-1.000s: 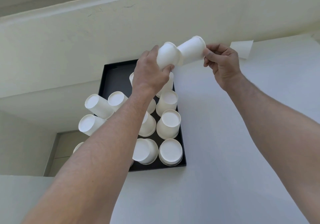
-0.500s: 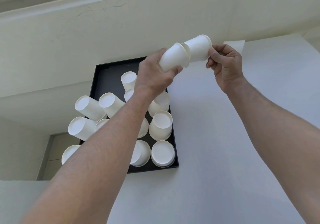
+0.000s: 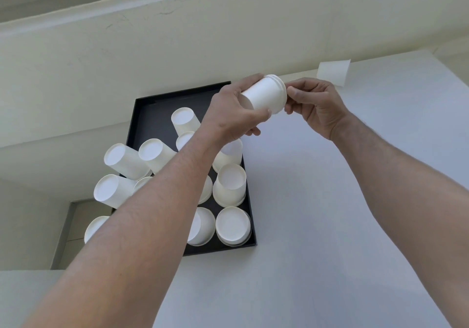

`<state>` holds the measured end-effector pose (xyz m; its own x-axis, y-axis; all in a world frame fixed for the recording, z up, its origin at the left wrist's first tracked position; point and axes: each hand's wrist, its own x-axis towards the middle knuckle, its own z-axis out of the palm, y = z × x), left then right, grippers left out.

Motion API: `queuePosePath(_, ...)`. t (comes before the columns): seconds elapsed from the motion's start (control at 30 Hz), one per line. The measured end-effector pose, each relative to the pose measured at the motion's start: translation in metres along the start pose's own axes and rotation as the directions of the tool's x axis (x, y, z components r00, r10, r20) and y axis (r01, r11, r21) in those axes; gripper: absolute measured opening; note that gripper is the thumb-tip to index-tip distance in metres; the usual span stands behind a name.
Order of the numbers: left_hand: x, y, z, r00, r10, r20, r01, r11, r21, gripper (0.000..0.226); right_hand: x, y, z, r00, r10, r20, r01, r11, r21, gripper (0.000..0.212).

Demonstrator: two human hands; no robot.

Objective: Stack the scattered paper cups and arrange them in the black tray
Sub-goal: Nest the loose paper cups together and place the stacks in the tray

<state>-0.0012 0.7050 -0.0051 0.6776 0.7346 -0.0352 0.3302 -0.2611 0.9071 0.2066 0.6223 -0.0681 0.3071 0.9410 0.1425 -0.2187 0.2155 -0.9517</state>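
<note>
My left hand grips a nested stack of white paper cups, held sideways above the table. My right hand pinches the stack's rim end with its fingertips. Below them lies the black tray, holding several upside-down white cups, some stacked. My left forearm hides part of the tray. One more cup stands alone at the table's far edge, right of my hands.
The tray rests on a white table, at its left edge. Several cups overhang the tray's left side. A pale wall rises just behind the table. A lower floor area shows at the left.
The two cups held end to end have been pushed together into one nested stack. Both hands have drawn closer, and the lone cup at the far edge has come into full view.
</note>
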Motion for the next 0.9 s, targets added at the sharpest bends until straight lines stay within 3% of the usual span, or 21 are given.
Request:
queuePosePath(0.07,0.001,0.0,0.0,0.999,-0.027,-0.024,0.026,0.999,-0.036,0.071,0.003,0.003,-0.009,0.977,-0.034,-0.21,0.013,0.995,-0.099,0.016)
queuePosePath(0.1,0.001,-0.002,0.001,0.999,-0.032,-0.036,0.031,0.999,-0.04,0.072,0.004,0.004,-0.015,0.924,-0.065,-0.377,0.011,0.99,-0.143,0.016)
queuePosePath(0.17,-0.001,-0.005,0.002,0.998,-0.031,-0.054,0.029,0.999,-0.032,0.073,0.005,0.008,-0.032,0.745,-0.122,-0.656,-0.017,0.979,-0.201,0.018)
queuePosePath(0.23,-0.002,-0.009,0.002,0.997,-0.025,-0.071,0.024,0.999,-0.025,0.074,0.005,0.012,-0.05,0.648,-0.131,-0.75,-0.093,0.964,-0.249,0.017)
queuePosePath(0.4,-0.004,-0.015,0.001,0.993,-0.005,-0.118,0.003,1.0,-0.016,0.073,0.016,0.013,-0.078,0.74,0.013,-0.672,-0.309,0.895,-0.323,0.034)
queuePosePath(0.6,-0.005,-0.018,0.002,0.991,0.014,-0.135,-0.013,1.0,0.009,0.072,0.03,0.009,-0.081,0.786,0.096,-0.61,-0.36,0.874,-0.327,0.035)
queuePosePath(0.8,-0.006,-0.017,0.002,0.99,0.016,-0.138,-0.01,0.999,0.048,0.072,0.032,0.011,-0.078,0.8,0.156,-0.579,-0.346,0.909,-0.233,0.041)
queuePosePath(0.9,-0.007,-0.017,0.004,0.991,0.01,-0.137,-0.002,0.998,0.057,0.073,0.023,0.014,-0.068,0.779,0.019,-0.627,-0.188,0.961,-0.204,0.033)
